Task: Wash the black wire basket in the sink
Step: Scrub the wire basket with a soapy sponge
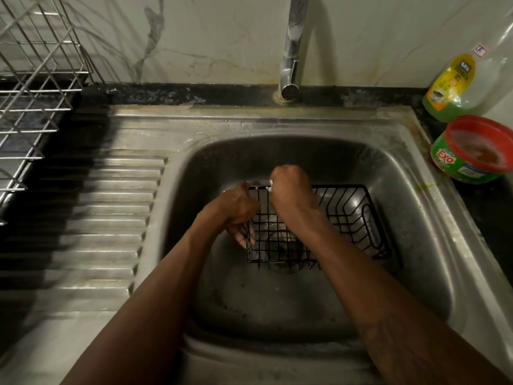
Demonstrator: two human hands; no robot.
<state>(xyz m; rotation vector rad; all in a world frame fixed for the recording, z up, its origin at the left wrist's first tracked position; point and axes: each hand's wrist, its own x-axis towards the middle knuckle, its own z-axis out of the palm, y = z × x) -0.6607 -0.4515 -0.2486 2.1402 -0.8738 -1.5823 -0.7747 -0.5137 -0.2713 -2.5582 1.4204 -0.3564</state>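
In the sink (410,162) lies the black wire basket (347,218): fingers of your left hand (236,213) grip its left side, those of your right hand (291,187) curl round a white wad (270,185) at its far rim.

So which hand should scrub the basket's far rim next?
Right. The right hand is fisted at the far rim of the black wire basket, with a white pad, probably a scrubber, showing at its edge. The left hand grips the basket's left side, steadying it.
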